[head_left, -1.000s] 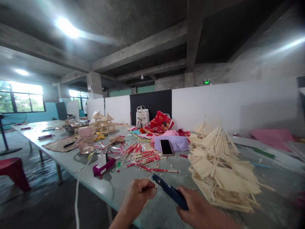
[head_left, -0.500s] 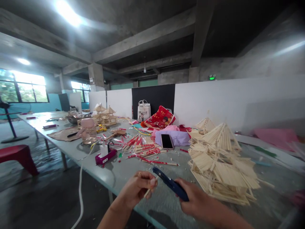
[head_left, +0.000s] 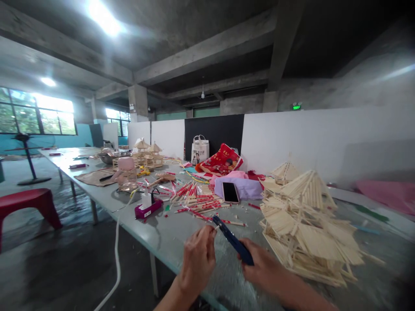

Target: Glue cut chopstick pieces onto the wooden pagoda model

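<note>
My left hand is closed in a pinch on a thin wooden stick, its tip showing pale by the fingertips. My right hand grips a dark blue hand tool whose nose points up-left and meets the stick's end. Both hands hover over the grey table near its front edge. Just to the right stands a model building of pale wooden sticks with sloped roofs.
Red-wrapped chopsticks lie scattered mid-table beside a phone on purple cloth. A magenta power strip trails a white cable off the edge. A pink jar, more stick models, bags and a red stool are further off.
My left hand rose and turned, bringing the stick's end up to the blue tool's nose. The view swung slightly left and the hands drew closer together.
</note>
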